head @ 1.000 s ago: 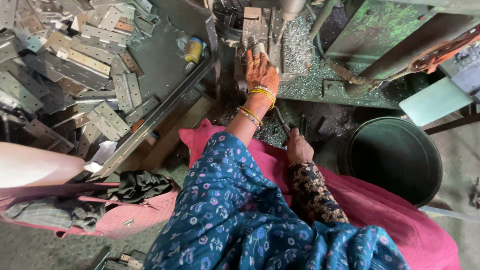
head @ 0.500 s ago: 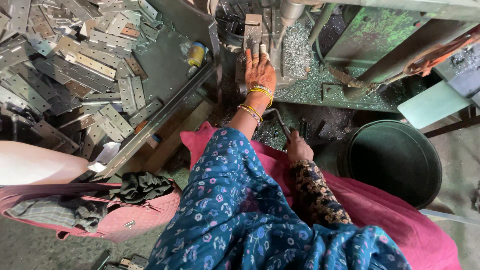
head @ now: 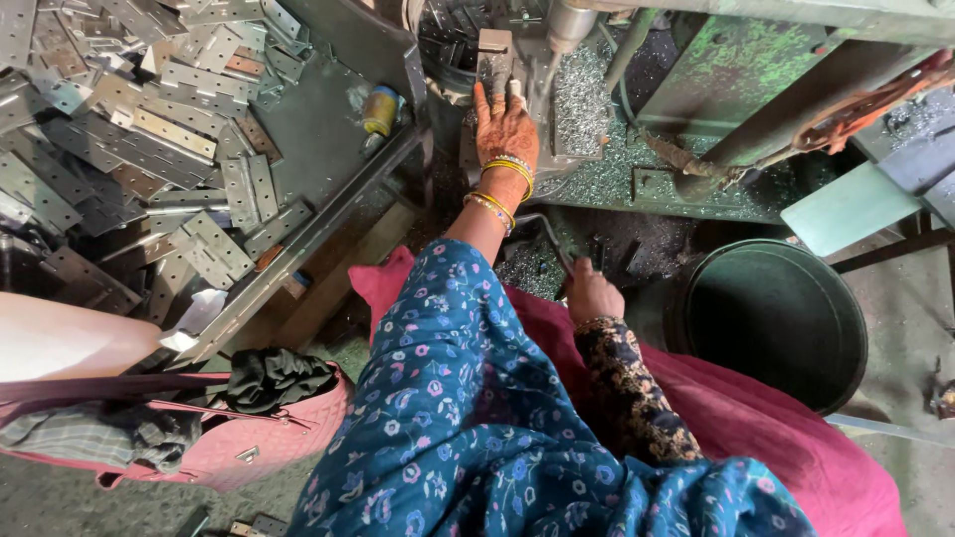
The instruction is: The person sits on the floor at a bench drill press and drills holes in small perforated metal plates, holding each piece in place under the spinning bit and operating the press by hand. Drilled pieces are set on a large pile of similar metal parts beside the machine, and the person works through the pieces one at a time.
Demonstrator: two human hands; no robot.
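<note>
At the machine's work plate, under the drill spindle (head: 569, 22), my left hand (head: 505, 127) lay flat with the fingers stretched forward, the fingertips pressing on a small metal piece (head: 494, 58) set upright against the fixture. Silver shavings (head: 582, 99) were strewn just beside that hand. My right hand (head: 591, 293) sat lower, near my lap, closed in a fist around a dark bent lever (head: 545, 231); the fingers themselves were hidden from me. Off to the left, a heap of flat metal hinges (head: 149, 139) filled a grey tray (head: 318, 129), with a small yellow and blue bottle (head: 379, 109) at its far edge. A round dark bucket (head: 776, 318) stood to the right, and a pink bag (head: 219, 447) lay near my left knee.
</note>
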